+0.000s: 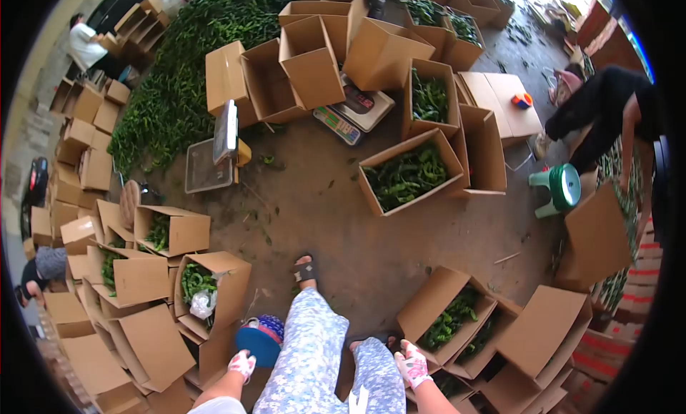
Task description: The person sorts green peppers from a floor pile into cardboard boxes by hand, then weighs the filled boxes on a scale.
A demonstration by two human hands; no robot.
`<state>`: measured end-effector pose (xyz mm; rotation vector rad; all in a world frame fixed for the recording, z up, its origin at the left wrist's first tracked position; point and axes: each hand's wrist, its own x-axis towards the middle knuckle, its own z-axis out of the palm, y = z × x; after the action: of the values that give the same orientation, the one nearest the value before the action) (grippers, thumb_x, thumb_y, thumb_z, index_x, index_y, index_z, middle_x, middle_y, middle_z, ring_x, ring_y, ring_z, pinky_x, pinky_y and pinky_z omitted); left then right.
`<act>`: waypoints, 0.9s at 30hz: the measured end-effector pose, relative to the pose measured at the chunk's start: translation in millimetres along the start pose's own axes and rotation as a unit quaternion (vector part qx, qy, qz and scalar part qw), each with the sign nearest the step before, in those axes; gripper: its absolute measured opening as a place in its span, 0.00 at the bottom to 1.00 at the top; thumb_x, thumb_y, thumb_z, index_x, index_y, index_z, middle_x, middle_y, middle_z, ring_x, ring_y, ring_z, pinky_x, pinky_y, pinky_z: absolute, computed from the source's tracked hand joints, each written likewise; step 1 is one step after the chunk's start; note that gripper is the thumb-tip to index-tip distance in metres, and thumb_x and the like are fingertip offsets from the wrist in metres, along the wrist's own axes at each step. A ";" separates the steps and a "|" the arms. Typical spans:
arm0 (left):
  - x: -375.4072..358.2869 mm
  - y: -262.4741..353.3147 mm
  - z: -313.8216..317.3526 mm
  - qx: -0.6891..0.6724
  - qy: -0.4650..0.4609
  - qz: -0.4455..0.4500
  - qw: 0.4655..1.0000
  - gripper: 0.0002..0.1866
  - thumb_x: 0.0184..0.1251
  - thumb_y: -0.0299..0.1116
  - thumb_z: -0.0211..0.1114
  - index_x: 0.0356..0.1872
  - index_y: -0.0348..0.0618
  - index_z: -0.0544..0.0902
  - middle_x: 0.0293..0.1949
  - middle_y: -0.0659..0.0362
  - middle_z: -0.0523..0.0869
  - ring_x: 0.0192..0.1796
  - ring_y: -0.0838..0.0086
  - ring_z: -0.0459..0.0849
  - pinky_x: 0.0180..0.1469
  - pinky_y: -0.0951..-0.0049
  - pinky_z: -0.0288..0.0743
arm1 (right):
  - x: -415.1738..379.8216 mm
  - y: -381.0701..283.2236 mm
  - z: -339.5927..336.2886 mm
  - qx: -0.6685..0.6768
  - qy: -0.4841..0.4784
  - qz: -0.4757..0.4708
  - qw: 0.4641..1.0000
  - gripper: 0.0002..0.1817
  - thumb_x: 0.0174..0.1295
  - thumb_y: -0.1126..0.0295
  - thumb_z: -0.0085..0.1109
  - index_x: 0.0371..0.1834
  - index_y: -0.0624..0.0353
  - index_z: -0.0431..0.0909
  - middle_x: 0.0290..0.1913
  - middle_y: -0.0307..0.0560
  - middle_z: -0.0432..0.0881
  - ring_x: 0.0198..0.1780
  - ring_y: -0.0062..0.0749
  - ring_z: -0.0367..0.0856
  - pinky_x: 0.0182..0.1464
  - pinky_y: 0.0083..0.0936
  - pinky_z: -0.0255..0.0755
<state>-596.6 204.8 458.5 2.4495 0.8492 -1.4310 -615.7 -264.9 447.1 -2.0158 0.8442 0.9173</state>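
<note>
My left hand [242,366], in a white glove with pink and red marks, has its fingers closed at the rim of a round blue stool [258,346] with a patterned cushion. On the other side of my legs, my right hand [412,365] wears a matching glove. Its fingers are slightly apart, and nothing shows in them. Close by it stands an open cardboard box [433,299] with green peppers [451,317] inside. Left of the stool, another open box [239,274] holds green peppers and a clear plastic bag [203,304].
A large heap of green peppers [193,56] lies at the back left. Ahead are a digital scale [350,121], a grey crate [200,169] and a tilted box of peppers [411,174]. At right, a person [607,117] bends near a green stool [561,187]. Cardboard boxes line both sides.
</note>
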 end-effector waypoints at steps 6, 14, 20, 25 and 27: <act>42.1 -39.0 -19.7 -0.299 -0.177 -0.163 0.923 0.30 0.65 0.51 0.56 0.60 0.40 0.74 0.56 0.50 0.79 0.58 0.65 0.75 0.62 0.65 0.66 | 67.0 -111.7 16.3 -0.033 0.007 -0.068 0.997 0.18 0.61 0.65 0.53 0.53 0.60 0.75 0.53 0.61 0.77 0.54 0.54 0.76 0.59 0.37 0.69; 80.0 -84.8 -102.6 -0.113 -0.151 -0.086 0.978 0.23 0.68 0.38 0.56 0.61 0.37 0.72 0.57 0.46 0.79 0.60 0.58 0.77 0.62 0.67 0.68 | 70.8 -184.7 82.5 0.186 -0.108 0.159 0.964 0.25 0.66 0.71 0.53 0.65 0.63 0.64 0.58 0.53 0.76 0.59 0.31 0.75 0.58 0.20 0.68; 85.7 -74.2 -103.0 -0.096 -0.173 -0.071 0.978 0.24 0.67 0.39 0.56 0.61 0.38 0.72 0.58 0.45 0.77 0.61 0.57 0.76 0.63 0.68 0.67 | 68.9 -181.3 86.2 0.269 -0.123 0.181 0.938 0.23 0.67 0.73 0.51 0.64 0.68 0.64 0.59 0.54 0.75 0.60 0.32 0.74 0.61 0.21 0.65; 112.9 -14.2 -139.0 -0.119 -0.166 -0.006 0.979 0.26 0.66 0.43 0.55 0.62 0.42 0.71 0.58 0.46 0.77 0.61 0.56 0.76 0.62 0.67 0.67 | 47.5 -155.2 65.2 0.200 -0.071 0.193 0.958 0.23 0.63 0.71 0.55 0.61 0.67 0.69 0.55 0.51 0.78 0.53 0.28 0.76 0.55 0.22 0.68; 113.3 19.9 -174.8 -0.115 -0.142 -0.011 0.983 0.26 0.66 0.42 0.56 0.63 0.44 0.70 0.57 0.47 0.79 0.60 0.57 0.77 0.62 0.66 0.67 | 43.3 -149.2 52.7 0.215 -0.064 0.211 0.951 0.24 0.63 0.72 0.55 0.62 0.68 0.67 0.53 0.51 0.78 0.49 0.27 0.78 0.52 0.21 0.70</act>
<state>-413.6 306.0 451.3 2.0149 0.9192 -1.5454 -491.8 -157.5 440.8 -1.4104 1.3063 0.9787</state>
